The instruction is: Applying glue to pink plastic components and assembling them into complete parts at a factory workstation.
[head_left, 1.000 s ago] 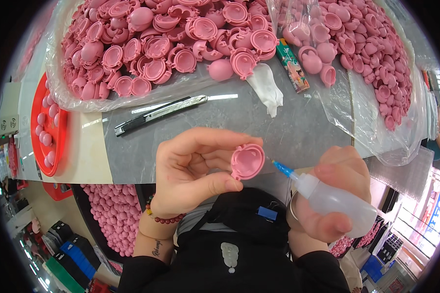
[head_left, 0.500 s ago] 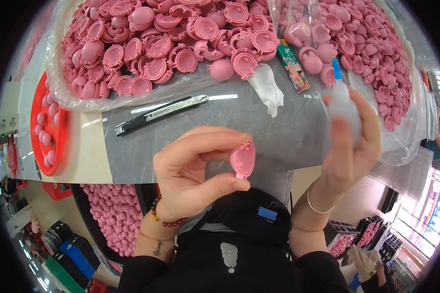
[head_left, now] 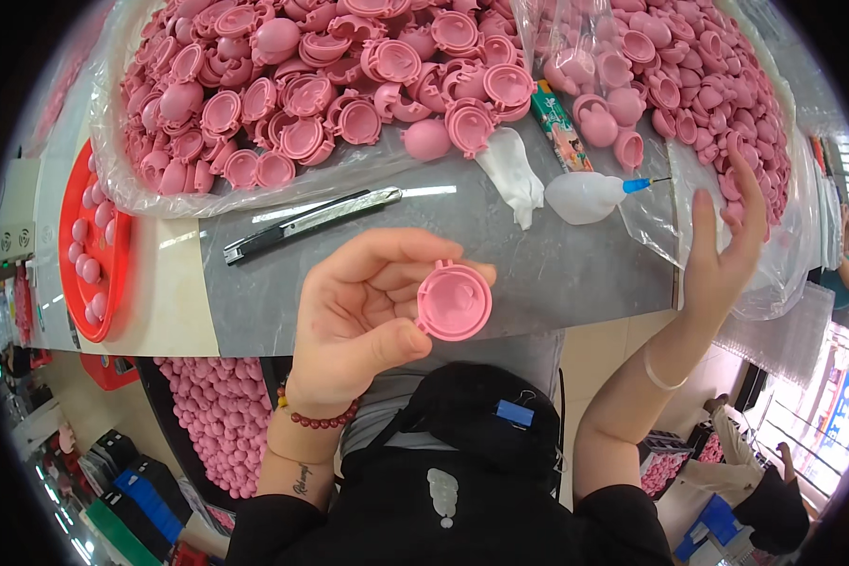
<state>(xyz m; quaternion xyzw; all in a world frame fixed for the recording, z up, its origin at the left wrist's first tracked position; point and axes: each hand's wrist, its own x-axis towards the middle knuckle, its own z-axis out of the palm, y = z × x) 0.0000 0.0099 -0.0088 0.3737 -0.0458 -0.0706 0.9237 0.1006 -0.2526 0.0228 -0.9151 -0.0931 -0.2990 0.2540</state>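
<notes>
Left hand [head_left: 368,316] pinches pink shell [head_left: 454,302] between thumb and fingertips.

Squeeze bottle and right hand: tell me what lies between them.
In the head view, only clear plastic sheet and grey tabletop lie between the squeeze bottle, lying on its side, and the open right hand; nothing else.

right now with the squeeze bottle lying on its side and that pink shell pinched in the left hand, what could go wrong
1. The squeeze bottle lies on its side, blue tip toward the clear plastic sheet; it may leak there.
2. The left hand pinches the pink shell only at its edge, off the table; it could slip.
3. The open right hand hovers by the bottle and might nudge it.
</notes>
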